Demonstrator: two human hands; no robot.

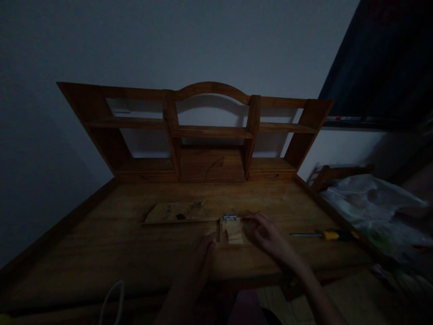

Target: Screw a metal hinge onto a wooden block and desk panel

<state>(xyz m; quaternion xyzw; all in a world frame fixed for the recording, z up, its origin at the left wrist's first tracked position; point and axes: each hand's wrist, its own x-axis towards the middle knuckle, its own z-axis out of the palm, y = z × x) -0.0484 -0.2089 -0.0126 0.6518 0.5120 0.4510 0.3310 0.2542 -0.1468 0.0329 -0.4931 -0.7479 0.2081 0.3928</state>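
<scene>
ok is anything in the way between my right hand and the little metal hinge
Nothing visible stands between your right hand and the metal hinge. The long wooden board lies on the hinge's left, and the screwdriver lies to the right of that hand, both outside the gap.

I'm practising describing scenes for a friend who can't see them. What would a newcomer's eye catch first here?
Probably the yellow-handled screwdriver, lying at the right of the dim desk. Next, the metal hinge between the hands, then the arched shelf unit along the back.
</scene>
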